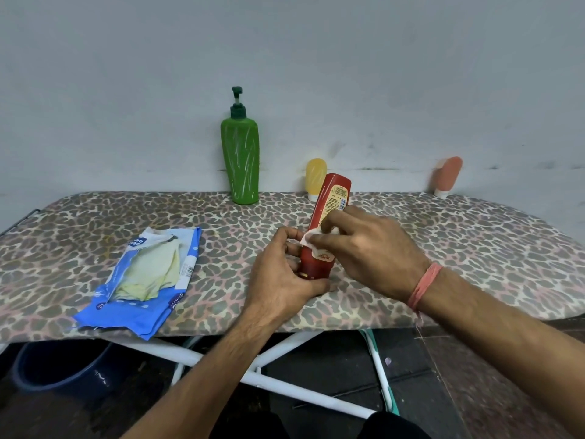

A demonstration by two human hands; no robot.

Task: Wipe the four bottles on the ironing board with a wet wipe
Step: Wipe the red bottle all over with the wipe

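Observation:
A red squeeze bottle (pixel 332 194) stands cap-down and tilted on the leopard-print ironing board (pixel 474 242). My left hand (pixel 281 277) grips its lower end near the cap. My right hand (pixel 364 245) pinches a white wet wipe (pixel 308 239) against the bottle's side. A tall green pump bottle (pixel 240 160) stands at the back by the wall. A small yellow bottle (pixel 316 177) stands cap-down just behind the red one. A small orange bottle (pixel 448 177) leans on the wall at the back right.
An open blue wet-wipe pack (pixel 142 280) with pale wipes showing lies on the board's left front. A grey wall rises right behind the board. Under the board are white legs (pixel 285 384) and a dark blue bucket (pixel 63 365).

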